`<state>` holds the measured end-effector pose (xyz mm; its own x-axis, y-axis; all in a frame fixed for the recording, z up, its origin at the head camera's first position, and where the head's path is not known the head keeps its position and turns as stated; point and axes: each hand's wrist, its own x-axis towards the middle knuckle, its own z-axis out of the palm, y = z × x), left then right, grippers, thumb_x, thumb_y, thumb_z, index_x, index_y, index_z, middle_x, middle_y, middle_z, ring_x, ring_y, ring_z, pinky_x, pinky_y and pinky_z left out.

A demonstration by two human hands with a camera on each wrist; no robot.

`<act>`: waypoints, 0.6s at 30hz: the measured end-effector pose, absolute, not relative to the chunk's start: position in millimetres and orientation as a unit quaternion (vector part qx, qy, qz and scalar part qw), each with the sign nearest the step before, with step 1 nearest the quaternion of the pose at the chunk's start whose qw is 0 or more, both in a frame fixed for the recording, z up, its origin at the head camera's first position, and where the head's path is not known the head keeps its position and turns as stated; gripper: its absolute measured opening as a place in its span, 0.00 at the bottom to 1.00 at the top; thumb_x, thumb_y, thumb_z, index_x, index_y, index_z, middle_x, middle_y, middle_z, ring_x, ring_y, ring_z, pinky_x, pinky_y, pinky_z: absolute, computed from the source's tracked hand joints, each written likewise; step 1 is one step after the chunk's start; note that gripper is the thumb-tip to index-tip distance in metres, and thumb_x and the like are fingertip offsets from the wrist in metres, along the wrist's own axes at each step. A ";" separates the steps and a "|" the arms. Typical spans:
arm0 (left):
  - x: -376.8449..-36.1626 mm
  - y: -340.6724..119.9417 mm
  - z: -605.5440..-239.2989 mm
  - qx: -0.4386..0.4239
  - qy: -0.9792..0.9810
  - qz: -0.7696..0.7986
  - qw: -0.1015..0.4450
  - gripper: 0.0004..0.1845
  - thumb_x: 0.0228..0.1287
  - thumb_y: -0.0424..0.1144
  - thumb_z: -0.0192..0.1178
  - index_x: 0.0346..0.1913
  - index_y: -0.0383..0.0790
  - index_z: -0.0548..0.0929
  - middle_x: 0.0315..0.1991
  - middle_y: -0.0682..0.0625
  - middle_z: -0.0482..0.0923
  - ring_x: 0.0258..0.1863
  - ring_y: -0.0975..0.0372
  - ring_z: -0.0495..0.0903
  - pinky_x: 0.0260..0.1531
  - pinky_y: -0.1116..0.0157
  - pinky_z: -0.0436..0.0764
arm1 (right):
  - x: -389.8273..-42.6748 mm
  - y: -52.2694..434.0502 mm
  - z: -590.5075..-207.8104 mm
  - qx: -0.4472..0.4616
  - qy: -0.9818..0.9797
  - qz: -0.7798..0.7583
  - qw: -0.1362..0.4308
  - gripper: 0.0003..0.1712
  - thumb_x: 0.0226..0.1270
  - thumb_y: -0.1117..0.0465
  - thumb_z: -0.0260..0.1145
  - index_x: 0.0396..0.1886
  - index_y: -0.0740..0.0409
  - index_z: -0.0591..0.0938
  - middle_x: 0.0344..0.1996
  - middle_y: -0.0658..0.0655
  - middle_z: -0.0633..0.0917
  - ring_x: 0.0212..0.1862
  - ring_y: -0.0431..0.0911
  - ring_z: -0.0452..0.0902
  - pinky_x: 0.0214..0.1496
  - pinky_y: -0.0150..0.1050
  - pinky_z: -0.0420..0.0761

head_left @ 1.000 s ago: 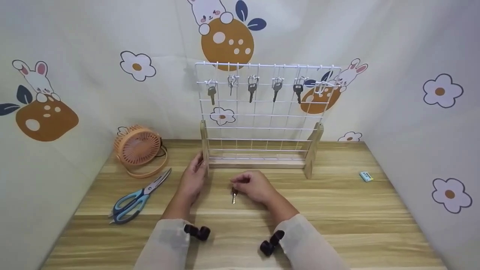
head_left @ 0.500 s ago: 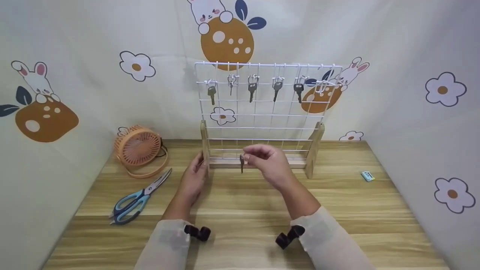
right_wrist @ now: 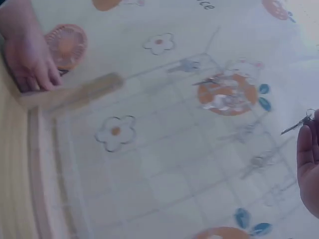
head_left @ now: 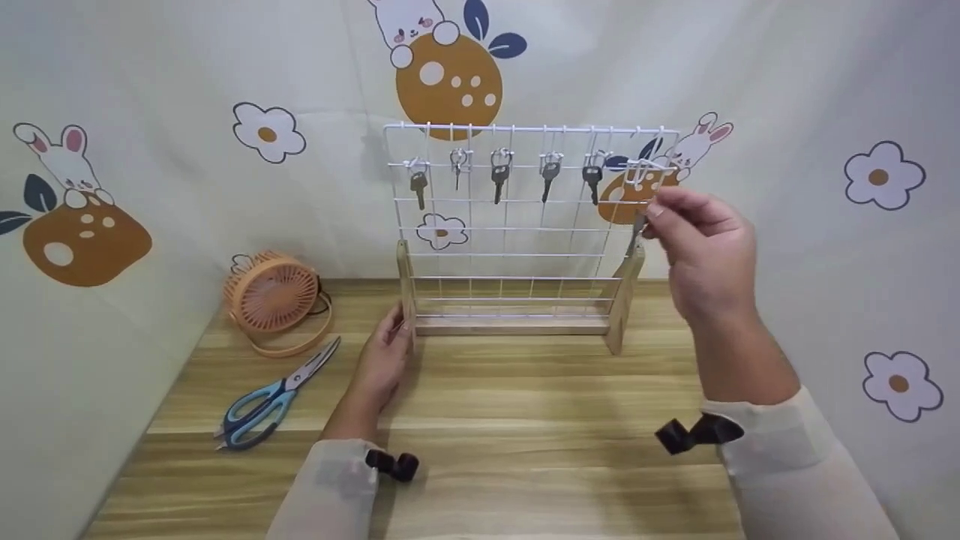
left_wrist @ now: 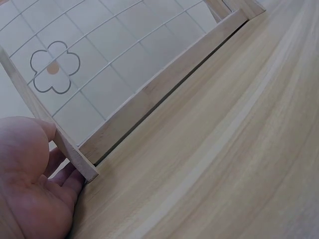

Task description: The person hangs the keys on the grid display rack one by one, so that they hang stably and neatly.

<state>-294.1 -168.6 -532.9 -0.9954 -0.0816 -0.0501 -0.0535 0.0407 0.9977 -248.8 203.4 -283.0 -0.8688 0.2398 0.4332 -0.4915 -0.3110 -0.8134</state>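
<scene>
Nearest the camera, two pale sleeves with small black wrist mounts reach over the light wooden table (head_left: pixel 525 465). The left hand (head_left: pixel 384 358) lies low on the table with its fingers curled round the front of the left wooden foot (head_left: pixel 407 289) of the white wire grid rack (head_left: pixel 517 240); the left wrist view shows the fingers (left_wrist: pixel 65 177) tucked against the end of that foot, where the rack's wooden base bar meets it. To the left of this hand, a pair of scissors with blue and grey handles (head_left: pixel 274 397) lies flat on the table, and further back stands a small round orange desk fan (head_left: pixel 271 296), tilted back on its loop stand. The right hand (head_left: pixel 705 240) is raised well above the table at the rack's upper right corner, pinching a small silver key (head_left: pixel 637 229) between thumb and fingertips; the key hangs down just beside the right wooden foot and just below the empty white hook (head_left: pixel 641 174) at the right end of the top row. Whether the key touches the wire cannot be told. Along that row, five dark-headed keys (head_left: pixel 499 178) hang from hooks. Behind the rack hangs a cream backdrop (head_left: pixel 187 90) printed with rabbits, oranges and flowers.
</scene>
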 end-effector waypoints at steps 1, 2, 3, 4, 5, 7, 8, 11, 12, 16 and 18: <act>-294.1 -169.2 -532.8 0.048 -0.721 -0.692 0.010 0.31 0.87 0.45 0.51 0.86 0.48 0.60 0.86 0.45 0.60 0.85 0.51 0.61 0.84 0.53 0.66 | -249.4 207.5 -277.3 0.114 -0.524 0.809 0.239 0.07 0.67 0.78 0.72 0.43 0.73 0.89 0.36 0.61 0.91 0.33 0.46 0.87 0.40 0.33 0.91; -294.2 -169.7 -532.9 0.051 -0.722 -0.690 0.010 0.31 0.87 0.45 0.51 0.86 0.49 0.60 0.86 0.45 0.60 0.85 0.51 0.61 0.84 0.53 0.66 | -250.3 211.3 -272.1 0.110 -0.513 0.815 0.246 0.08 0.65 0.77 0.74 0.44 0.74 0.89 0.37 0.61 0.91 0.33 0.46 0.87 0.39 0.33 0.91; -294.2 -170.2 -533.0 0.054 -0.724 -0.688 0.010 0.31 0.87 0.46 0.51 0.86 0.50 0.60 0.85 0.46 0.60 0.85 0.52 0.61 0.84 0.53 0.66 | -251.8 214.5 -267.7 0.106 -0.504 0.820 0.250 0.10 0.64 0.75 0.76 0.44 0.74 0.88 0.37 0.62 0.91 0.32 0.47 0.87 0.39 0.33 0.91; -293.9 -170.7 -533.0 0.055 -0.726 -0.686 0.011 0.31 0.87 0.46 0.52 0.86 0.50 0.60 0.85 0.46 0.60 0.85 0.52 0.61 0.84 0.53 0.66 | -253.7 217.2 -264.3 0.103 -0.498 0.823 0.252 0.13 0.63 0.74 0.78 0.45 0.75 0.88 0.37 0.62 0.91 0.32 0.47 0.87 0.38 0.34 0.91; -293.5 -171.1 -533.0 0.057 -0.727 -0.684 0.010 0.31 0.87 0.47 0.51 0.86 0.51 0.60 0.85 0.47 0.60 0.85 0.52 0.61 0.84 0.53 0.66 | -255.5 219.5 -261.9 0.099 -0.498 0.824 0.253 0.14 0.62 0.72 0.79 0.46 0.74 0.88 0.38 0.62 0.90 0.33 0.47 0.88 0.39 0.34 0.91; -292.3 -171.7 -533.3 0.053 -0.729 -0.682 0.010 0.31 0.87 0.46 0.51 0.86 0.50 0.59 0.85 0.45 0.60 0.85 0.51 0.61 0.84 0.51 0.65 | -260.5 222.4 -259.2 0.095 -0.498 0.825 0.250 0.15 0.62 0.72 0.80 0.47 0.74 0.88 0.38 0.62 0.90 0.33 0.47 0.88 0.38 0.34 0.91; -291.7 -171.8 -533.6 0.050 -0.730 -0.682 0.010 0.31 0.88 0.46 0.50 0.86 0.49 0.59 0.85 0.45 0.60 0.85 0.50 0.61 0.84 0.51 0.65 | -263.1 223.3 -258.8 0.093 -0.499 0.826 0.246 0.14 0.62 0.72 0.80 0.46 0.73 0.89 0.38 0.61 0.90 0.33 0.47 0.88 0.38 0.33 0.91; -290.4 -171.5 -533.8 0.038 -0.728 -0.685 0.012 0.31 0.88 0.43 0.49 0.86 0.46 0.58 0.85 0.42 0.60 0.85 0.49 0.60 0.85 0.50 0.64 | -270.7 225.5 -260.9 0.087 -0.507 0.824 0.238 0.13 0.63 0.72 0.78 0.46 0.71 0.89 0.38 0.61 0.90 0.33 0.46 0.87 0.38 0.33 0.90; -290.2 -171.3 -533.8 0.035 -0.728 -0.685 0.012 0.31 0.88 0.43 0.49 0.86 0.45 0.57 0.85 0.41 0.60 0.85 0.48 0.60 0.85 0.49 0.63 | -273.1 226.1 -262.4 0.085 -0.508 0.824 0.236 0.13 0.64 0.72 0.78 0.47 0.71 0.89 0.38 0.61 0.90 0.34 0.46 0.87 0.39 0.33 0.90; -290.7 -170.1 -532.0 0.039 -0.732 -0.681 0.009 0.31 0.88 0.44 0.49 0.86 0.46 0.58 0.86 0.43 0.59 0.85 0.50 0.59 0.85 0.51 0.63 | -279.4 229.5 -270.8 0.073 -0.524 0.818 0.227 0.14 0.65 0.69 0.79 0.49 0.69 0.89 0.42 0.60 0.90 0.37 0.47 0.88 0.43 0.33 0.92; -291.5 -169.8 -531.2 0.039 -0.732 -0.680 0.008 0.31 0.88 0.44 0.49 0.86 0.47 0.58 0.86 0.44 0.58 0.85 0.50 0.59 0.86 0.51 0.62 | -281.5 231.1 -275.4 0.065 -0.532 0.815 0.222 0.16 0.65 0.67 0.79 0.51 0.69 0.89 0.44 0.60 0.90 0.39 0.48 0.88 0.46 0.34 0.92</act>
